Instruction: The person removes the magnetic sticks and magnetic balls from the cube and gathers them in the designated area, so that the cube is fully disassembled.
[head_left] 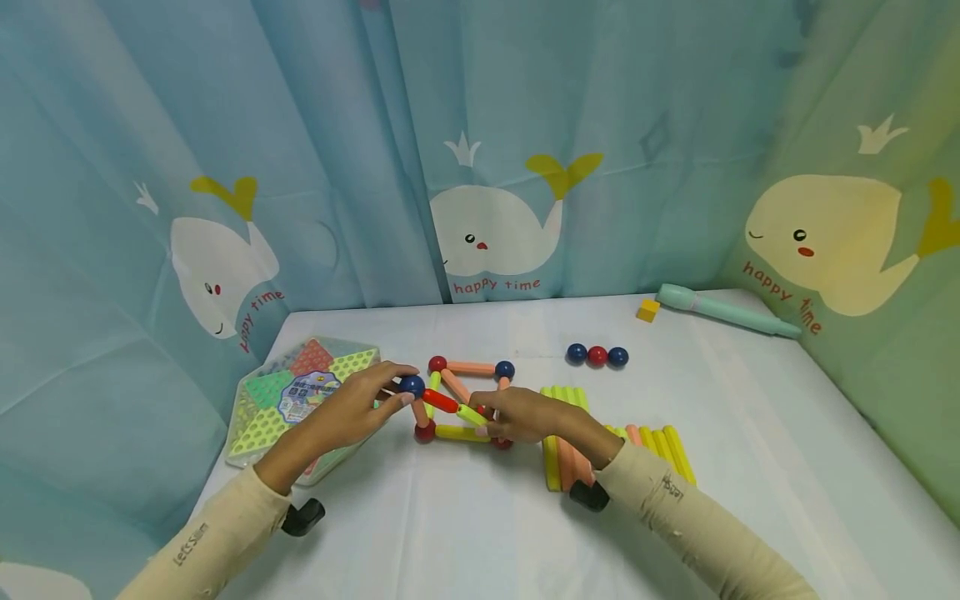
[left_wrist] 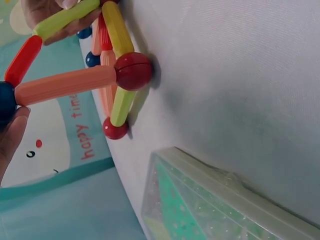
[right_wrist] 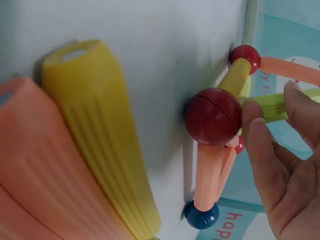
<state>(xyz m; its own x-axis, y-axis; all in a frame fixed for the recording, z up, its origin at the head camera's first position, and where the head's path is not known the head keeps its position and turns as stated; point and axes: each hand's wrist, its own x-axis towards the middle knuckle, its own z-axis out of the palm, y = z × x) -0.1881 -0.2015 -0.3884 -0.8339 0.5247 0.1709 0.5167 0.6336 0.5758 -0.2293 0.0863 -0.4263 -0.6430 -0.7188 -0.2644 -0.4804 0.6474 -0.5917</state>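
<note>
My left hand [head_left: 363,408] holds a dark blue ball [head_left: 412,386] between thumb and fingers. A red rod [head_left: 440,401] runs from that ball towards a yellow-green rod [head_left: 472,415], its end meeting the rod's. My right hand [head_left: 521,415] pinches the yellow-green rod; its fingertips are close beside a red ball [right_wrist: 212,116]. From the held ball an orange rod [left_wrist: 65,86] slopes down to another red ball [left_wrist: 133,71] at the table. Below both hands lies a frame of rods and balls, with a yellow rod [head_left: 453,433] along its near side and a blue ball [head_left: 505,368] at its far right corner.
A clear box [head_left: 243,417] of coloured pieces lies at the left. Right of the frame are rows of yellow and orange rods [head_left: 677,454]. Behind them sit a red ball [head_left: 597,357] between two blue ones, a yellow cube [head_left: 648,311] and a teal pen-shaped object [head_left: 727,311]. Curtains surround the table.
</note>
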